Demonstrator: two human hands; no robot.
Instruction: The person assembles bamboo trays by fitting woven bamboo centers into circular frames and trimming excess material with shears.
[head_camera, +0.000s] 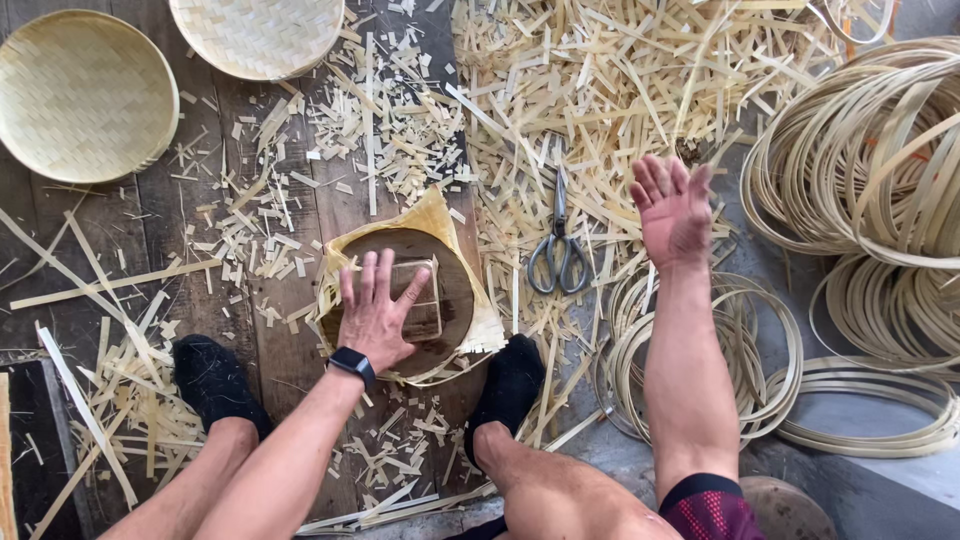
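The floor is dark, weathered wooden planking (300, 350), strewn almost everywhere with pale bamboo offcuts and slivers (560, 90), thickest from twelve to one o'clock. At three o'clock the boards give way to a grey concrete surface (880, 480), where large coils of thin bamboo strip (860, 160) are stacked, with flatter bamboo hoops (740, 350) lying at four o'clock.

At the centre, between the person's two black-socked feet (210, 385), sits a round dark wooden disc (455, 290) laid over a pale woven bamboo sheet (430, 215) whose edges curl up around it. A small square wooden block (425, 310) rests on the disc. The left hand (375, 315) lies flat on the block, fingers spread wide, pressing down rather than gripping; a black smartwatch (352, 363) is on that wrist.

The right hand (675, 210) is raised at two o'clock, palm open, fingers loosely together, holding nothing and touching nothing. Just at its nine o'clock side, grey metal scissors (560, 250) lie on the offcuts, handles toward the person.

At ten o'clock a finished round woven bamboo tray (80, 95) rests on the planks, and a second round woven tray (255, 35) lies at eleven o'clock, partly cut by the frame edge.
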